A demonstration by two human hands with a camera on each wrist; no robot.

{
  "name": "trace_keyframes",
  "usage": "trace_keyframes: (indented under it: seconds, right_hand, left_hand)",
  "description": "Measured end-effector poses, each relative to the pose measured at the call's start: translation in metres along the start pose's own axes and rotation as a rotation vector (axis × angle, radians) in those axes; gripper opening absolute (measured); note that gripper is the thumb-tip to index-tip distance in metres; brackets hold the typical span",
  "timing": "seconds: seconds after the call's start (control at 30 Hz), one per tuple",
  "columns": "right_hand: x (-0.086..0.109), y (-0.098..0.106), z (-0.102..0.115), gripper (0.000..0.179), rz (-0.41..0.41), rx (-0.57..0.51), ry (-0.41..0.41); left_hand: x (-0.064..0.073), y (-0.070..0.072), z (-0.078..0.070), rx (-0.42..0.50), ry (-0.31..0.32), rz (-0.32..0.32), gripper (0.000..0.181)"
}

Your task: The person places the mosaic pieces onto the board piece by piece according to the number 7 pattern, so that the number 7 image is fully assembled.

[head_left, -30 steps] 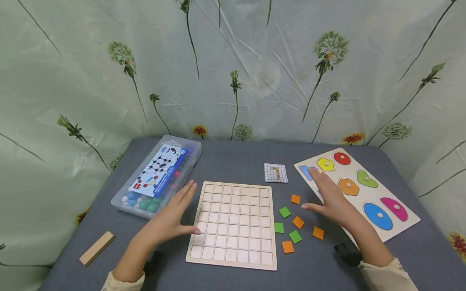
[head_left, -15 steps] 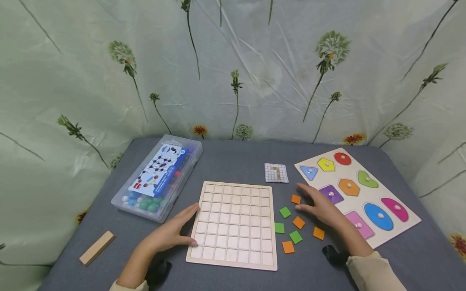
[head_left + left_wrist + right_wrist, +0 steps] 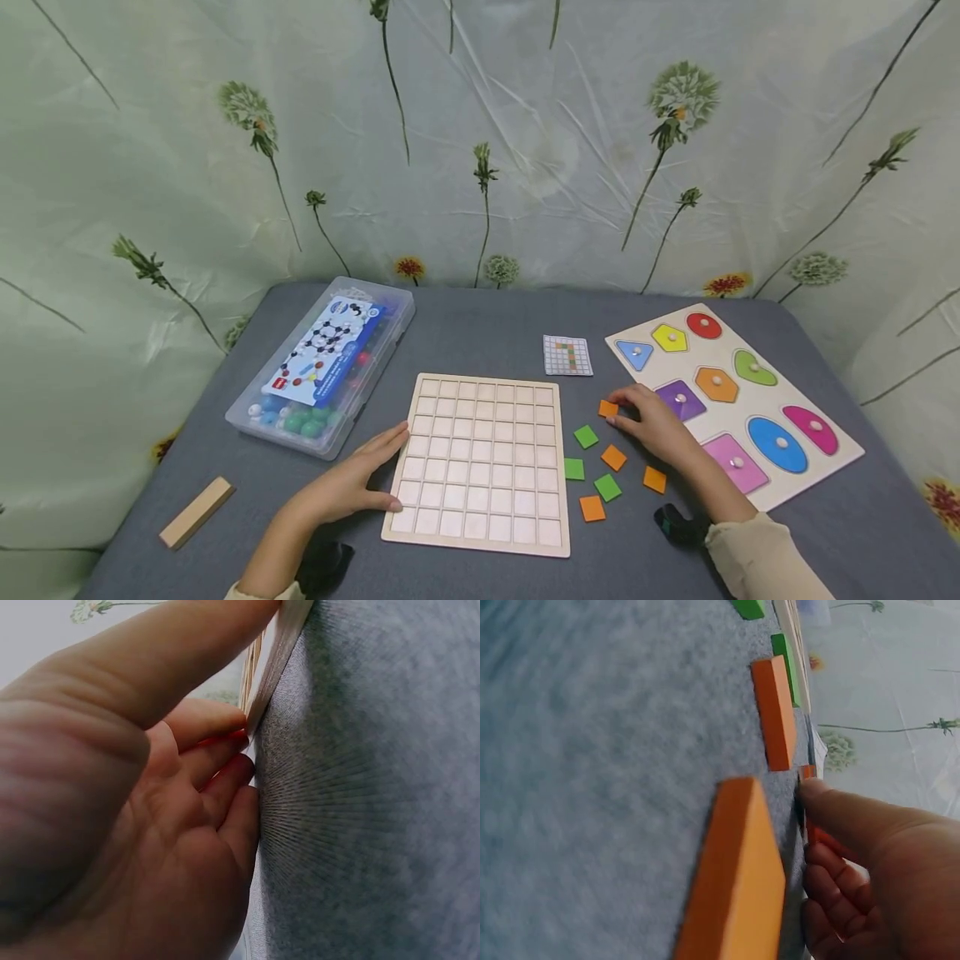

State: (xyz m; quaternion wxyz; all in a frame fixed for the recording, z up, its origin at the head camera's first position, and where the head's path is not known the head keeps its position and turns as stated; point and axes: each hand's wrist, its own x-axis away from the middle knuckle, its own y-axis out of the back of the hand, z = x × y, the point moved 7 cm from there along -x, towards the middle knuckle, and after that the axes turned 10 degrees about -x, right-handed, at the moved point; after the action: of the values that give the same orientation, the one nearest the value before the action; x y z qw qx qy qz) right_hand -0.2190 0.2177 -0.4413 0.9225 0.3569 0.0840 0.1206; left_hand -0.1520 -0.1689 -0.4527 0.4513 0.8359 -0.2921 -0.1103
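A wooden grid board (image 3: 480,467) with square cells lies in the middle of the table. My left hand (image 3: 356,479) rests against its left edge, thumb and fingertips touching the rim, fingers extended; the left wrist view shows the board's edge (image 3: 274,671) at the thumb. To the right of the board, my right hand (image 3: 660,425) pinches the farthest orange square tile (image 3: 608,408) between thumb and fingers, at table level. Other loose tiles lie nearby: a green tile (image 3: 586,437), an orange tile (image 3: 613,457) and several more. The held tile (image 3: 808,772) is mostly hidden in the right wrist view.
A small pattern card (image 3: 567,356) lies behind the tiles. At right is a knobbed shape puzzle (image 3: 780,400), partly under the right forearm. A clear plastic box (image 3: 322,367) of coloured balls stands at left. A wooden block (image 3: 197,513) lies front left.
My right hand has come down and left from above the shape puzzle and taken hold of an orange tile. My left hand has lowered to the board's left edge.
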Motion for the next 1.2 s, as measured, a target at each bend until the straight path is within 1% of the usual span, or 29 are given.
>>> trace_keyframes:
  seconds: [0.1, 0.2, 0.3, 0.43, 0.53, 0.67, 0.8, 0.9, 1.0, 1.07, 1.2]
  right_hand:
    - [-0.002, 0.002, 0.004, 0.026, 0.002, -0.014, -0.028]
    - [-0.007, 0.004, 0.018, 0.029, -0.01, -0.022, -0.027]
    - [-0.014, 0.004, 0.043, 0.031, -0.03, -0.037, 0.034]
    - [-0.025, -0.003, 0.084, 0.031, -0.046, -0.079, 0.165]
    - [-0.034, -0.017, 0.11, 0.029, -0.041, -0.126, 0.238]
    - [-0.048, -0.044, 0.131, 0.028, -0.002, -0.203, 0.27]
    - [-0.062, -0.076, 0.137, 0.027, 0.07, -0.264, 0.246]
    - [-0.07, -0.096, 0.134, 0.024, 0.127, -0.284, 0.205]
    - [-0.076, -0.111, 0.128, 0.023, 0.16, -0.289, 0.169]
    - [-0.078, -0.119, 0.125, 0.023, 0.179, -0.27, 0.166]
    - [-0.079, -0.13, 0.123, 0.023, 0.218, -0.213, 0.194]
  left_hand:
    - [0.0, 0.0, 0.0, -0.009, 0.002, -0.005, 0.097]
    - [0.0, -0.001, 0.0, -0.006, 0.002, -0.003, 0.096]
    - [0.002, -0.003, -0.001, 0.005, -0.005, 0.006, 0.093]
    - [0.004, -0.005, -0.001, 0.024, -0.014, 0.01, 0.089]
    - [0.005, -0.006, -0.001, 0.039, -0.019, 0.003, 0.088]
    - [0.006, -0.007, -0.001, 0.051, -0.022, -0.003, 0.087]
    - [0.006, -0.006, -0.001, 0.056, -0.023, -0.009, 0.085]
    - [0.006, -0.006, -0.002, 0.059, -0.024, -0.012, 0.083]
    - [0.005, -0.006, -0.003, 0.064, -0.024, -0.015, 0.082]
    - [0.005, -0.006, -0.002, 0.063, -0.021, -0.018, 0.082]
    - [0.006, -0.006, -0.002, 0.066, -0.019, -0.027, 0.082]
